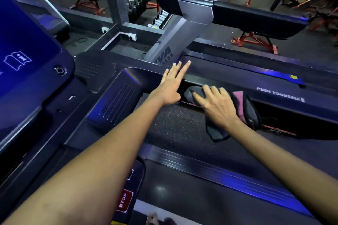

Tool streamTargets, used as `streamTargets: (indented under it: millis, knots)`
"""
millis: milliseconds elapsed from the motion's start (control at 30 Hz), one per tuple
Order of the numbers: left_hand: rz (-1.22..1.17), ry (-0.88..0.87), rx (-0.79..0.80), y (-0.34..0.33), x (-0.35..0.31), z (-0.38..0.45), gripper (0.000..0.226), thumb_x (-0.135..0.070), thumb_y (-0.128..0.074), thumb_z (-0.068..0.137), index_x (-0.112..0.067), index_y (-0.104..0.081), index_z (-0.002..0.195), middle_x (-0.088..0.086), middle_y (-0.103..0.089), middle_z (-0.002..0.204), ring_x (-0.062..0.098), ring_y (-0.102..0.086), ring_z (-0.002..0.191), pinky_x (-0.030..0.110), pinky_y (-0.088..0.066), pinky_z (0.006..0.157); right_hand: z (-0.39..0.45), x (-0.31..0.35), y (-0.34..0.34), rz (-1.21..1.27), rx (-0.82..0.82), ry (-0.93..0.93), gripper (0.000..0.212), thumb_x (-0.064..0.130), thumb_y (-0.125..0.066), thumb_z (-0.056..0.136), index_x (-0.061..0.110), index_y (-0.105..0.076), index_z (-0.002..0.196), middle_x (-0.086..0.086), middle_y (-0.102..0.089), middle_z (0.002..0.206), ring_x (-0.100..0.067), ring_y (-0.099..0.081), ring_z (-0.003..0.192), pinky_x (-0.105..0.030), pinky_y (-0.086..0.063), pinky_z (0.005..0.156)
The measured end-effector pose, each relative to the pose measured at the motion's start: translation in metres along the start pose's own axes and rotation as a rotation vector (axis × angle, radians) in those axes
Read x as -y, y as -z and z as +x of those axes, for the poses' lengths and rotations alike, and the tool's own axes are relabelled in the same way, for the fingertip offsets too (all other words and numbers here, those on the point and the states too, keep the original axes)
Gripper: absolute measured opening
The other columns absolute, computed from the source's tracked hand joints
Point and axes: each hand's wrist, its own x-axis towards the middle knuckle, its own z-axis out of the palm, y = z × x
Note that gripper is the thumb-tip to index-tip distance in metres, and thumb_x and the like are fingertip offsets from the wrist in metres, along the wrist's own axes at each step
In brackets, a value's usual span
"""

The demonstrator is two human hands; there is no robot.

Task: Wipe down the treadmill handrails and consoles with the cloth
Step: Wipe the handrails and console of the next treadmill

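Treadmill console panel, black with a dark blue screen (27, 45), sits at my far left. My left hand (171, 86) lies flat, fingers straight, on the black handrail (237, 83). Just right, my right hand (217, 107) presses spread, relaxed fingers on the dark grey and pink cloth (245, 109) draped over that rail.

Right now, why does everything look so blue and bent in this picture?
In the head view, blue light glares off the treadmill's side rail and foot strip; the wide lens bows straight edges like the handrail; the right hand on the cloth is slightly motion-blurred, while the left hand is sharper.
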Motion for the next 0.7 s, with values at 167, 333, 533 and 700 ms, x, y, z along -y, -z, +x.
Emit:
streamTargets:
  millis: [167,333,533,700]
  knots:
    - [0.066,0.032,-0.068,0.0,-0.002,-0.003,0.11,0.012,-0.051,0.068,-0.025,0.012,0.149,0.007,0.014,0.158,0.022,0.017,0.145,0.04,0.015,0.113,0.028,0.019,0.003,0.038,0.002,0.011,0.036,0.013,-0.039,0.08,0.017,-0.067,0.102,-0.011,-0.059,0.088,-0.024,-0.053,0.064,-0.032,-0.038,0.054]
    - [0.045,0.185,-0.116,0.004,-0.004,-0.007,0.113,0.005,-0.057,0.066,-0.024,0.013,0.149,0.002,0.016,0.158,0.022,0.016,0.145,0.051,0.013,0.112,0.016,0.004,0.007,0.033,0.086,0.026,0.039,0.016,-0.037,0.079,0.021,-0.068,0.103,-0.009,-0.058,0.088,-0.024,-0.054,0.064,-0.032,-0.038,0.054]
    - [-0.028,0.31,-0.169,0.007,-0.007,-0.007,0.106,0.002,-0.058,0.067,-0.018,0.004,0.151,0.002,0.011,0.158,0.019,0.01,0.146,0.051,0.008,0.114,0.043,0.01,0.016,0.199,0.196,-0.051,0.026,0.021,-0.062,0.074,0.024,-0.067,0.099,-0.005,-0.055,0.081,-0.022,-0.054,0.058,-0.029,-0.037,0.049]
    - [0.083,0.39,-0.236,0.005,-0.011,-0.026,0.09,-0.01,-0.062,0.073,-0.009,-0.013,0.148,0.007,0.006,0.158,0.022,0.006,0.146,0.048,0.004,0.115,0.064,0.023,0.025,0.485,0.425,-0.154,0.038,0.021,-0.048,0.093,0.022,-0.048,0.131,-0.015,-0.046,0.119,-0.034,-0.061,0.085,-0.034,-0.034,0.058]
